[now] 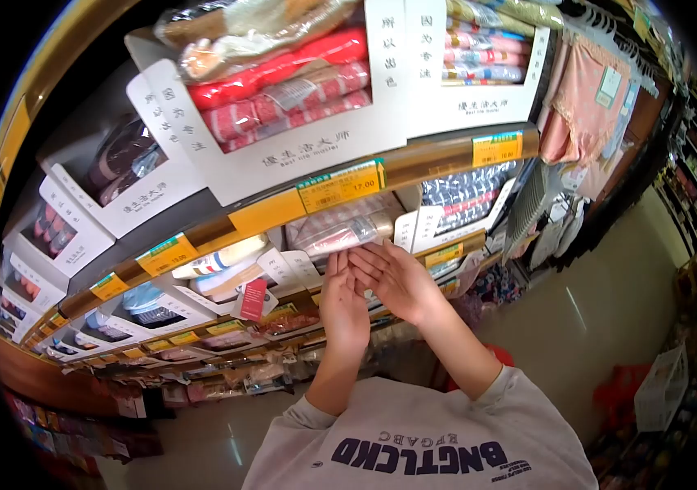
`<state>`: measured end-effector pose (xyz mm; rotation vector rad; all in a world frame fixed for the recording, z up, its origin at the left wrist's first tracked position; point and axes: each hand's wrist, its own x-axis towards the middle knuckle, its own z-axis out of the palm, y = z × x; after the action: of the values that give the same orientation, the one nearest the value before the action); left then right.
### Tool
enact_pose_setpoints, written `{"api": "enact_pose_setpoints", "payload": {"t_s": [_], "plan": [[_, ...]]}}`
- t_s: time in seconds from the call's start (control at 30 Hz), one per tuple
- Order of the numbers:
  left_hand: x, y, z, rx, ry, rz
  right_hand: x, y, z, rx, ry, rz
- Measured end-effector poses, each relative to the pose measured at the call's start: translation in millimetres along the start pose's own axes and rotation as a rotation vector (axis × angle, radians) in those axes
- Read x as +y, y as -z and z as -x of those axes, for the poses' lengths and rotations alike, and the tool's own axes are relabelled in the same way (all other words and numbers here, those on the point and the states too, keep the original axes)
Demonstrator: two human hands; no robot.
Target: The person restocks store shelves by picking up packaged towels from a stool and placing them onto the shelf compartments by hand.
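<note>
At the middle shelf my left hand (344,300) is raised, palm toward me, with its fingers stretched up. My right hand (397,280) is close beside it, its fingers extended and overlapping the left fingertips. Both sets of fingertips are right at the front of a white display box (302,268). In this box lie a clear-wrapped plaid cloth bundle (338,219) and a pinkish wrapped roll (344,235) just above my fingers. Neither hand shows anything in its grasp.
Another white box (430,227) with blue checked cloth stands to the right. An orange price rail (283,214) runs above the hands. A red tag (254,300) hangs to their left. Pink garments (581,98) hang at the right, and a white basket (663,388) stands beyond the aisle.
</note>
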<state>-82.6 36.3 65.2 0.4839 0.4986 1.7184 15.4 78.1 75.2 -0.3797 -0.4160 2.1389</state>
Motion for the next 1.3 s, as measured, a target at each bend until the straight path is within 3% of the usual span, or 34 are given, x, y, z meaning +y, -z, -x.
{"api": "enact_pose_setpoints", "payload": {"t_s": [0.17,0.3,0.57,0.7,0.77,0.83,0.97,1.03,1.13,1.2,1.27,1.3], "plan": [[-32,18,22,0.039,0.057,-0.109,3,50,29,0.012,-0.009,-0.015],[-85,41,23,0.096,0.317,-0.214,18,130,44,0.258,-0.016,-0.186],[-221,154,45,0.059,1.129,-0.445,68,280,119,0.702,0.081,-0.287],[-266,212,84,0.089,1.446,-0.704,110,359,198,0.932,0.135,-0.254],[-283,235,101,0.118,1.547,-0.811,126,381,236,1.175,0.079,-0.213],[-299,254,117,0.150,1.644,-0.927,142,404,275,1.257,0.049,-0.240],[-348,290,128,-0.005,1.621,-1.179,171,449,333,1.399,0.025,-0.238],[-380,283,124,0.033,1.600,-1.198,177,466,347,1.520,0.006,-0.193],[-448,326,112,-0.427,1.362,-1.390,184,504,353,1.560,0.069,-0.124],[-465,268,104,-0.431,1.130,-1.339,171,522,343,1.598,0.115,-0.034],[-497,288,103,-0.604,0.947,-1.356,160,533,332,1.635,0.118,-0.004],[-499,287,107,-0.613,0.953,-1.364,153,540,326,1.622,0.118,-0.034]]}}
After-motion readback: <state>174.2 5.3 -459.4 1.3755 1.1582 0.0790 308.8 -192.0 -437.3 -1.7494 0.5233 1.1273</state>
